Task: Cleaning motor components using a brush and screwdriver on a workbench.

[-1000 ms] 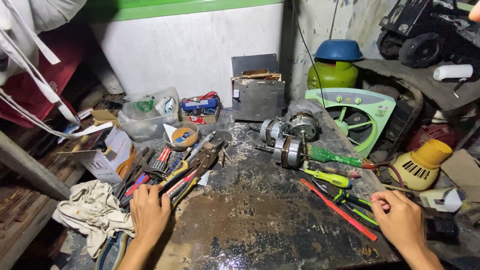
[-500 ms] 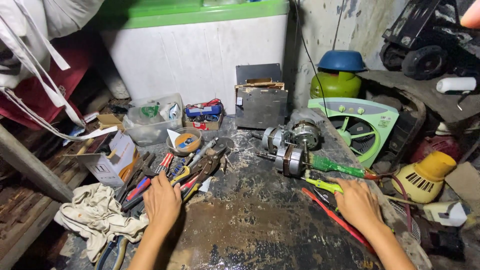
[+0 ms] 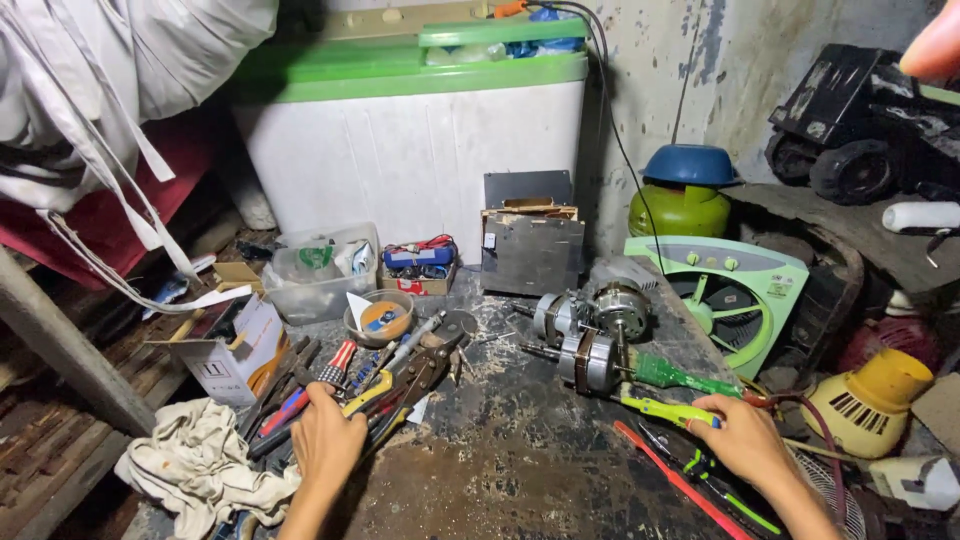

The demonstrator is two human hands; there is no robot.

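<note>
My left hand (image 3: 326, 445) rests on a heap of hand tools (image 3: 375, 385) at the left of the dark workbench (image 3: 505, 465), fingers bent over pliers and screwdriver handles. My right hand (image 3: 745, 440) lies at the right, fingertips on a yellow-green screwdriver (image 3: 668, 410). A green-handled screwdriver (image 3: 680, 377) lies just behind it. Two small electric motors (image 3: 590, 335) stand in the middle of the bench, beyond both hands. Whether either hand grips a tool is unclear.
A red tool (image 3: 675, 480) and green-black pliers (image 3: 715, 478) lie near my right wrist. A cardboard box (image 3: 235, 350), rag (image 3: 195, 465), plastic tub (image 3: 320, 270), metal box (image 3: 530, 250), green fan housing (image 3: 740, 290) and a white-green chest (image 3: 415, 130) ring the bench.
My right hand has moved left and forward from the bench's right edge onto the yellow-green screwdriver. My left hand has moved forward onto the tool heap. The view has tilted up.
</note>
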